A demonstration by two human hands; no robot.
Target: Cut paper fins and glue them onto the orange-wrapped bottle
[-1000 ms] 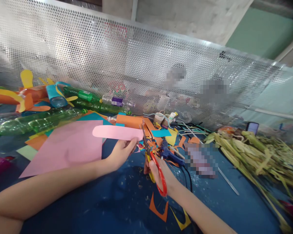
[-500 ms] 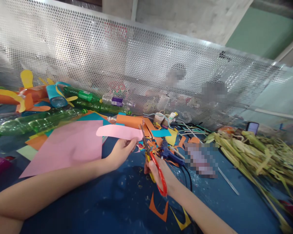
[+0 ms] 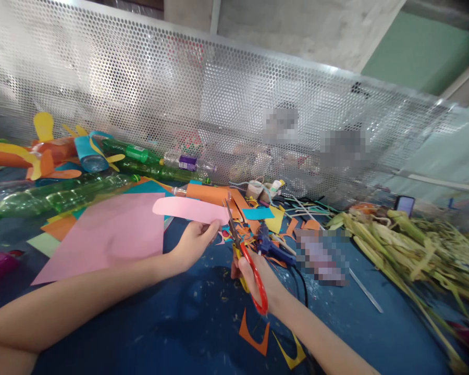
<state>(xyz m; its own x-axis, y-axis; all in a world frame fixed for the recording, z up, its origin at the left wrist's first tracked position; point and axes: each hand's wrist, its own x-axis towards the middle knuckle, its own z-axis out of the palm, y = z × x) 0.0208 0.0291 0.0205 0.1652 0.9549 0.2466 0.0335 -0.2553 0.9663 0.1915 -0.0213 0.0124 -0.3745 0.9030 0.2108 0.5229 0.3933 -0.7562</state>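
My left hand (image 3: 197, 243) pinches a long pink paper strip (image 3: 189, 209) near its right end; the strip's far left end is rounded. In my right hand (image 3: 258, 273) are scissors (image 3: 255, 271) with red and yellow handles, the fingers wrapped through the loops. The scissor blades point up and meet the right end of the strip. A large pink paper sheet (image 3: 113, 234) lies left of my left hand. Just beyond the scissors is a blue glue gun (image 3: 275, 247) among small orange and yellow paper scraps.
Green plastic bottles (image 3: 66, 198) and paper-wrapped bottles (image 3: 91, 153) lie at the left. Corn husks (image 3: 406, 234) are heaped at the right, near a phone (image 3: 405, 204). A perforated metal panel (image 3: 219, 99) stands behind the blue table (image 3: 160, 328). Cut scraps (image 3: 256, 333) lie near the front.
The pink strip's left end has risen slightly and tilted. Both hands and the scissors stay almost in the same place.
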